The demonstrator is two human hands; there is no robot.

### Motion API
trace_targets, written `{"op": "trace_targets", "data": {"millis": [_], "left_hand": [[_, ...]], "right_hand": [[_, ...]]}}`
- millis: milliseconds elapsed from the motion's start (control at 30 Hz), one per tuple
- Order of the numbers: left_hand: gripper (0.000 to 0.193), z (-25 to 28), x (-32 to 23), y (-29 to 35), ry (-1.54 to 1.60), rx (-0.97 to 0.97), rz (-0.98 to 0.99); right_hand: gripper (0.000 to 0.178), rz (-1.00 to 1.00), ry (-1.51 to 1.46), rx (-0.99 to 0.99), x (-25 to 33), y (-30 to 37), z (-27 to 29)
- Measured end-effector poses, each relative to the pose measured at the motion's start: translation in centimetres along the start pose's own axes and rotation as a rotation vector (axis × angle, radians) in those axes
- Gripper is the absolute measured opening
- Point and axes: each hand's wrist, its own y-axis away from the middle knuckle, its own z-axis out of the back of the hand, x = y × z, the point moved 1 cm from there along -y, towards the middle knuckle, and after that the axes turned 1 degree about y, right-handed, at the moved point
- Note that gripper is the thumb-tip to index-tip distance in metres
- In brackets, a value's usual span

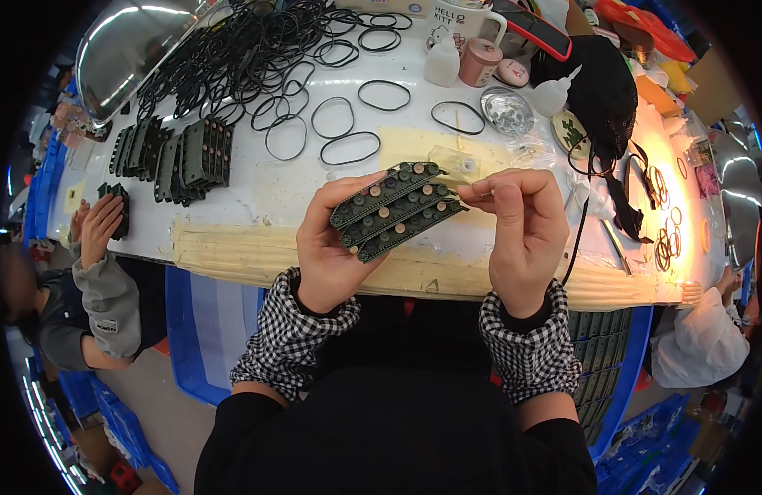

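Several dark-green studded strips [397, 213] are up in the L hand [327, 243], just beyond the taped table edge [447, 278]; that hand's wrapped round one end of the stack. R hand [525, 227], thumb + fingers narrow, is at the strips' R ends, over/just beyond the edge; can't tell if it pinches anything. Strip piles [206, 155] sit past the edge's L part; black bands [232, 54] heaped farther past. White mug [478, 21] well past approx. mid-edge. Blue crate [184, 330] below edge, L side.
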Motion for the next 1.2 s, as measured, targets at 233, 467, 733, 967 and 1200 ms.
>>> {"op": "trace_targets", "data": {"millis": [233, 467, 733, 967, 1200], "left_hand": [[0.056, 0.0, 0.0, 0.0, -0.004, -0.015, 0.004], [0.054, -0.1, 0.2, 0.1, 0.044, -0.048, 0.02], [0.055, 0.0, 0.1, 0.1, 0.058, 0.002, 0.017], [0.055, -0.4, -0.5, -0.1, 0.098, 0.088, 0.054], [0.056, -0.4, -0.7, -0.2, 0.074, 0.105, 0.062]], "right_hand": [[0.014, 0.087, 0.105, 0.043, -0.3, 0.0, 0.1], [0.01, 0.089, 0.107, -0.161, -0.3, -0.9, 0.1], [0.008, 0.378, 0.886, -0.111, -1.3, -2.6, 1.2], [0.011, 0.119, 0.072, -0.023, 0.0, -1.5, -0.9], [0.012, 0.062, 0.045, 0.052, -0.2, -1.2, -1.6]]}}
